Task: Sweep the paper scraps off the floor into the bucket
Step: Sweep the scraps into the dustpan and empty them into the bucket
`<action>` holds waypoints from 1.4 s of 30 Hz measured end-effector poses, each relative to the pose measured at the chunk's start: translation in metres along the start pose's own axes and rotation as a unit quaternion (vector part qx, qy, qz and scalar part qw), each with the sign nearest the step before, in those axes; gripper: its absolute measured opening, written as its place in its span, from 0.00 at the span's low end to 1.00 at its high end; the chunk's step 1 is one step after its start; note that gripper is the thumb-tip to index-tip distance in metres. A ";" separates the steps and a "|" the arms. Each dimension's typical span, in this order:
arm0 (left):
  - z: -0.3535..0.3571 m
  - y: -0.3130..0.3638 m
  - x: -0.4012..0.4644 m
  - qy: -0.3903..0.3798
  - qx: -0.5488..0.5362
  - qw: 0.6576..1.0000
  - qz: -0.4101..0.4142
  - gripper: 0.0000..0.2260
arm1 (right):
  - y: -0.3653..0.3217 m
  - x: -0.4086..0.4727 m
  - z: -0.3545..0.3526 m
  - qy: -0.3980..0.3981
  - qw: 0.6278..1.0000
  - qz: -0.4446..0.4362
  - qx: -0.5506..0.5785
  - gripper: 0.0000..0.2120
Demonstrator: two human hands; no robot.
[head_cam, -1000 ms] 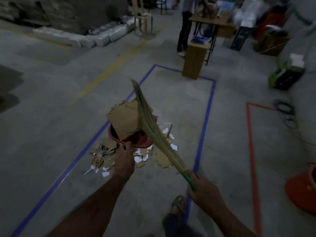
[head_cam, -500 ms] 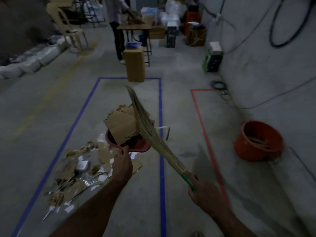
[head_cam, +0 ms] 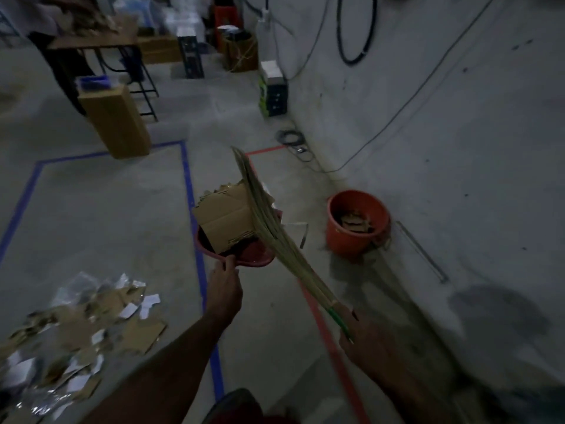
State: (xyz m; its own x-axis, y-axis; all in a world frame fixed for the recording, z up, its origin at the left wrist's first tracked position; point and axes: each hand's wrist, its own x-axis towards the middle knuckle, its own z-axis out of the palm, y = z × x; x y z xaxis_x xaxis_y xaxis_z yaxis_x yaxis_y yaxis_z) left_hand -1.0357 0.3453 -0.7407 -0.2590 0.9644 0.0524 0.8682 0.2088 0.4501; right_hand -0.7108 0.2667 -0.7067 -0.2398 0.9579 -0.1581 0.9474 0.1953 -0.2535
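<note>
left grip (head_cam: 224, 284) clamped on red pan (head_cam: 244, 258) rim, right grip (head_cam: 363, 335) around broom (head_cam: 275, 234) handle — orange bucket (head_cam: 356, 237) beside

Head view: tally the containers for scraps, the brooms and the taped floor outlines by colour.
Red basin, held by the left hand: 1
Orange bucket: 1
Broom, held by the right hand: 1
Blue outline: 1
Red outline: 1
Total: 5

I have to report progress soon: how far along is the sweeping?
Partly done: the orange bucket already holds scraps. In hand: the left hand grips a red pan loaded with cardboard; the right hand holds the broom. Left: a scrap pile remains on the floor.
</note>
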 end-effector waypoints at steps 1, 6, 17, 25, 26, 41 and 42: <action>0.011 0.013 0.008 -0.007 -0.001 1.000 0.007 0.10 | 0.014 0.001 -0.003 -0.001 1.000 0.007 0.008 0.25; 0.057 0.074 0.045 -0.036 0.005 0.998 0.041 0.10 | 0.080 0.013 -0.009 0.010 0.999 0.036 0.032 0.29; 0.163 0.197 0.132 -0.070 -0.007 0.997 0.036 0.11 | 0.213 0.107 -0.044 -0.022 0.998 0.056 0.017 0.34; 0.234 0.277 0.188 -0.116 -0.018 0.993 0.035 0.10 | 0.314 0.166 -0.080 -0.031 0.998 0.056 0.017 0.36; 0.243 0.288 0.194 -0.121 -0.016 0.992 0.032 0.11 | 0.324 0.171 -0.086 -0.039 0.997 0.062 0.019 0.36; 0.466 0.438 0.324 -0.239 0.051 0.965 -0.090 0.22 | 0.570 0.350 -0.035 -0.042 0.999 0.001 -0.007 0.31; 0.479 0.446 0.336 -0.246 0.057 0.963 -0.093 0.21 | 0.583 0.366 -0.027 -0.035 0.999 0.000 -0.014 0.28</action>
State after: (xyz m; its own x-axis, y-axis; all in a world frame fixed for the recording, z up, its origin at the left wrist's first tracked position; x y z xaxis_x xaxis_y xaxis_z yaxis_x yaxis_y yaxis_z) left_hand -0.5331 0.8400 -0.9498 -0.2070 0.8631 -0.4607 0.8741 0.3746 0.3091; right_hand -0.2402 0.7371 -0.8868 -0.2540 0.9406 -0.2252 0.9526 0.2030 -0.2266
